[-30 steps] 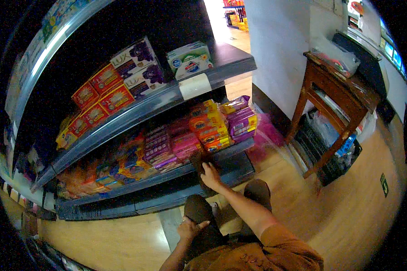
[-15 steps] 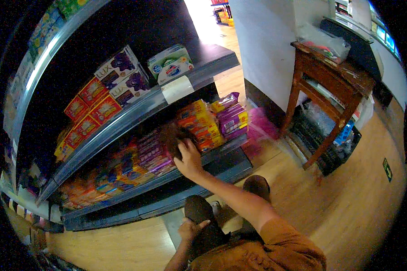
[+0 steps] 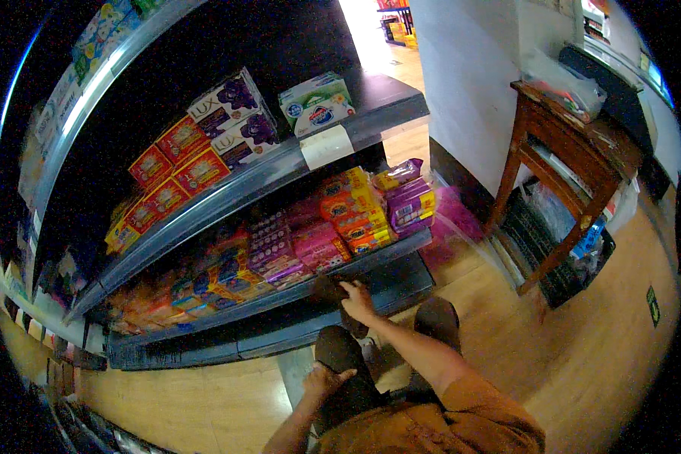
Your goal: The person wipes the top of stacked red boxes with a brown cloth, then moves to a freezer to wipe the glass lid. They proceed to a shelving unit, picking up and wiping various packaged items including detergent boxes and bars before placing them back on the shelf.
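Observation:
My right hand (image 3: 358, 303) is closed on a dark brown, cloth-like thing (image 3: 328, 290), blurred and dim, just in front of the lower shelf's edge (image 3: 363, 271). Behind it on that shelf stand pink packs (image 3: 320, 246), orange and yellow packs (image 3: 356, 216) and purple packs (image 3: 411, 206). Further left come purple patterned packs (image 3: 271, 246) and blue and yellow packs (image 3: 221, 280). My left hand (image 3: 325, 380) lies on my left knee, holding nothing, its thumb stretched out to the side.
Red and yellow boxes (image 3: 181, 163), white and purple soap boxes (image 3: 234, 117) and a green and white pack (image 3: 318, 104) sit on the upper shelf (image 3: 386, 98). At right, a wooden stool (image 3: 579, 198) bears a clear plastic bag (image 3: 567, 85); a black crate (image 3: 560, 257) stands beneath.
My right hand has drawn back from among the lower-shelf packs toward my knees with the brown thing, uncovering the pink packs. My left hand stays on the knee. The view has shifted slightly.

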Available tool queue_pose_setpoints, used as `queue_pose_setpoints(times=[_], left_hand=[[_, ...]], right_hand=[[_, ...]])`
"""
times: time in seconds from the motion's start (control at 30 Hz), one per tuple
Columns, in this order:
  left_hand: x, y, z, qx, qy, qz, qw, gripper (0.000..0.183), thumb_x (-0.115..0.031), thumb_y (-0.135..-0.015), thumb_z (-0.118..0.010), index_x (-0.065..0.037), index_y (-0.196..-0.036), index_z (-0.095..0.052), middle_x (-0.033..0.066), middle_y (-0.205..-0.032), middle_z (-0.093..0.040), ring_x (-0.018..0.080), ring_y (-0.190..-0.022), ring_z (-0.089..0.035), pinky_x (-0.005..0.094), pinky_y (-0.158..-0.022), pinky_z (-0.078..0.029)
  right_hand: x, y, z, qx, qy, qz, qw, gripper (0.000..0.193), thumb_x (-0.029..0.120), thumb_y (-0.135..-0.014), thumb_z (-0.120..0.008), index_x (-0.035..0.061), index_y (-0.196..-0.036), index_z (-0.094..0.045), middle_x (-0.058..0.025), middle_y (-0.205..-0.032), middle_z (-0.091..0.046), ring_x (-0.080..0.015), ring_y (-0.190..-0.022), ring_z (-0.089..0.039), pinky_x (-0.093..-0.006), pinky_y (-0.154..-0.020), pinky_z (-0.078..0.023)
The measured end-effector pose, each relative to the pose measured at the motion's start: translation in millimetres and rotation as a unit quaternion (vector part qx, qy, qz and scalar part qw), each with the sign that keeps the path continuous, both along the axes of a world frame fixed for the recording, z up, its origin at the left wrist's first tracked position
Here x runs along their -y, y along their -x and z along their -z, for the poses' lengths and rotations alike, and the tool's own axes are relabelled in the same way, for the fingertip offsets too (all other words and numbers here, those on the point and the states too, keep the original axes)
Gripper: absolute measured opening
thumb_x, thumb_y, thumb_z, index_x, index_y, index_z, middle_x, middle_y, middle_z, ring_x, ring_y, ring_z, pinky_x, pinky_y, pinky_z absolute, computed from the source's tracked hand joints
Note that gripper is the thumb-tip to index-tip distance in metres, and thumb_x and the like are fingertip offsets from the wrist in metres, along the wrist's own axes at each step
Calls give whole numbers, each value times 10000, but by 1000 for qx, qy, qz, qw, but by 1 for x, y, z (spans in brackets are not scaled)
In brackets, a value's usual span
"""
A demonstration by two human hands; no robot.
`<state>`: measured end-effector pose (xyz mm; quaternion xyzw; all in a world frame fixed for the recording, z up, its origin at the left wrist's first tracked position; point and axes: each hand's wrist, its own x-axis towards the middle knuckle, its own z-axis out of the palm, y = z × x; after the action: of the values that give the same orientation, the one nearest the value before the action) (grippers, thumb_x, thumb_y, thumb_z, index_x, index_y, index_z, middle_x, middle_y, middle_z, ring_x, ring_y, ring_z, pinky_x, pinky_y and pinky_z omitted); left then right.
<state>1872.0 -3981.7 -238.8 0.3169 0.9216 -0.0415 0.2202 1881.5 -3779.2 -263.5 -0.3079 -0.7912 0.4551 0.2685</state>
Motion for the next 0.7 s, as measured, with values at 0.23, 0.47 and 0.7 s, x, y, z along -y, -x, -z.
queue_pose_setpoints(times=[0.23,0.47,0.7], left_hand=[[-96,73,-100,-101,-186,136,968,348,-382,-698,-574,-75,-863,-576,156,-733,-580,335,-719,-560,409,-582,-447],[-250,115,-182,-173,-426,224,859,658,-276,-621,-670,-34,-1167,-393,205,-1217,-357,351,-1121,-335,386,-900,-325],[-303,151,-171,9,-245,294,924,803,-331,-542,-719,-10,-1187,-366,178,-1211,-386,299,-1125,-360,342,-947,-286]], right_hand=[[-56,-74,16,-227,494,143,827,362,39,-601,-593,9,-943,-477,-87,-865,-520,-244,-782,-515,-371,-682,-424],[-111,-139,61,-332,528,182,760,312,100,-584,-565,22,-883,-530,-96,-774,-552,-255,-696,-525,-353,-650,-440],[-125,-162,49,-353,561,261,702,232,154,-578,-569,37,-776,-536,-97,-746,-542,-254,-658,-500,-351,-616,-415]])
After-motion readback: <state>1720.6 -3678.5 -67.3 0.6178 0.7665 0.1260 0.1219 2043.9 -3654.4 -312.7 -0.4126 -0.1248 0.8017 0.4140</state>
